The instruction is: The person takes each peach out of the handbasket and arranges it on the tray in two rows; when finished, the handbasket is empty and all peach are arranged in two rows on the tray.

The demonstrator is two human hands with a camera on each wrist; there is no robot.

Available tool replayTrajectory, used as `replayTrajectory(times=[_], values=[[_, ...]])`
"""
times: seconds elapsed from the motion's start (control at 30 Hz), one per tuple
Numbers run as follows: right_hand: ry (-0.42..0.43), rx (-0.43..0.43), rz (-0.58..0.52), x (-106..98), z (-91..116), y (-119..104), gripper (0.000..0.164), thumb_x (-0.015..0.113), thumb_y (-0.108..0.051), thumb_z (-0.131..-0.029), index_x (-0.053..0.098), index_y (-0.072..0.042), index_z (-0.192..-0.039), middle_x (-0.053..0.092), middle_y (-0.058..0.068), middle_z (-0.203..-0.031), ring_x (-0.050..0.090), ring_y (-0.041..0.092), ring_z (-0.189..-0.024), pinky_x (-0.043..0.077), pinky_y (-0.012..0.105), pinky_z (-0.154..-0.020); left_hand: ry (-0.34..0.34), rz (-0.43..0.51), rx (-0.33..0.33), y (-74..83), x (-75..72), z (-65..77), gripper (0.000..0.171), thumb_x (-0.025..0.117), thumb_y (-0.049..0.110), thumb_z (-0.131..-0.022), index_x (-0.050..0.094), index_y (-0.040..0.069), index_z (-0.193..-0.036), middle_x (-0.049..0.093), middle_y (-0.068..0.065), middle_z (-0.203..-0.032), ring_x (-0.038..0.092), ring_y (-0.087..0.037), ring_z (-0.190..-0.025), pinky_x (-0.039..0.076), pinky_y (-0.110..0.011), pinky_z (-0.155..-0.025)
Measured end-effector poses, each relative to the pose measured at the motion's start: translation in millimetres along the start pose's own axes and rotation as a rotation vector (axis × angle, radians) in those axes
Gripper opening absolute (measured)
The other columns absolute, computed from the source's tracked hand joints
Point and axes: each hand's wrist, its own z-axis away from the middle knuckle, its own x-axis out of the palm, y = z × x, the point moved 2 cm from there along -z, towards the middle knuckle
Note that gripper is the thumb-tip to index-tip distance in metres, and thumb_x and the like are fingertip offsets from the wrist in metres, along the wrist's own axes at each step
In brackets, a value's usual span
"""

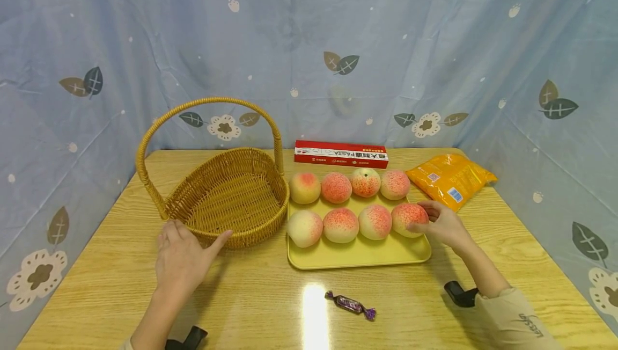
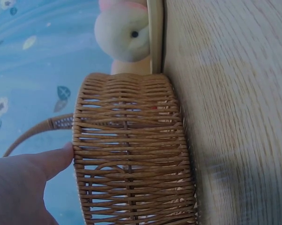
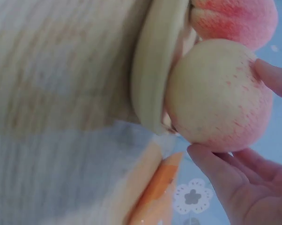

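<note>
A wicker basket (image 1: 253,236) with a tall arched handle stands at the left, nothing inside it. My left hand (image 1: 181,261) rests at its near rim, thumb and fingers spread; in the left wrist view the thumb (image 2: 56,161) touches the rim of the woven side (image 2: 127,145). A yellow tray (image 1: 357,259) holds two rows of peaches. With thumb and fingers, my right hand (image 1: 448,227) grips the peach (image 1: 406,220) at the right end of the near row. In the right wrist view this pale, red-flushed peach (image 3: 211,93) sits at the tray's edge (image 3: 152,70).
Behind the tray lies a red pasta box (image 1: 340,154). An orange packet (image 1: 451,178) is at the back right. A purple-wrapped candy (image 1: 350,304) lies in front of the tray. Patterned blue curtains (image 1: 289,71) surround the wooden table (image 1: 260,296).
</note>
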Motion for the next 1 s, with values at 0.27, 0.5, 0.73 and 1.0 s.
replayTrajectory(times=[0.27, 0.5, 0.73, 1.0], values=[[0.017, -0.011, 0.063, -4, 2, -3, 0.072, 0.081, -0.020, -0.079, 0.048, 0.016, -0.132, 0.055, 0.034, -0.126, 0.057, 0.044, -0.114, 0.051, 0.043, -0.089, 0.004, -0.004, 0.006, 0.5, -0.8, 0.2, 0.121, 0.043, 0.073, -0.089, 0.012, -0.036, -0.131, 0.013, -0.055, -0.136, 0.016, -0.065, -0.130, 0.013, -0.065, -0.110], [0.136, -0.035, 0.336, 1, 4, -12, 0.074, 0.085, -0.038, -0.072, 0.059, 0.012, -0.120, 0.068, 0.026, -0.102, 0.064, 0.039, -0.091, 0.050, 0.047, -0.075, 0.003, -0.009, 0.008, 0.4, -1.1, 0.0, 0.121, 0.043, 0.073, -0.089, 0.012, -0.036, -0.131, 0.014, -0.055, -0.136, 0.016, -0.065, -0.130, 0.013, -0.064, -0.110], [0.147, -0.069, 0.499, 2, 3, -20, 0.077, 0.082, -0.051, -0.070, 0.064, 0.011, -0.111, 0.069, 0.017, -0.086, 0.063, 0.030, -0.075, 0.049, 0.044, -0.065, -0.009, 0.002, -0.005, -0.2, -1.0, 0.3, 0.121, 0.043, 0.073, -0.089, 0.011, -0.036, -0.132, 0.012, -0.055, -0.137, 0.014, -0.065, -0.130, 0.011, -0.064, -0.110], [0.064, -0.054, 0.490, -3, 4, -18, 0.085, 0.077, -0.056, -0.074, 0.059, 0.011, -0.123, 0.065, 0.030, -0.104, 0.062, 0.045, -0.092, 0.050, 0.053, -0.074, -0.004, 0.008, -0.003, 0.2, -0.7, 0.3, 0.121, 0.043, 0.073, -0.089, 0.010, -0.035, -0.132, 0.011, -0.054, -0.137, 0.014, -0.065, -0.130, 0.012, -0.065, -0.110]])
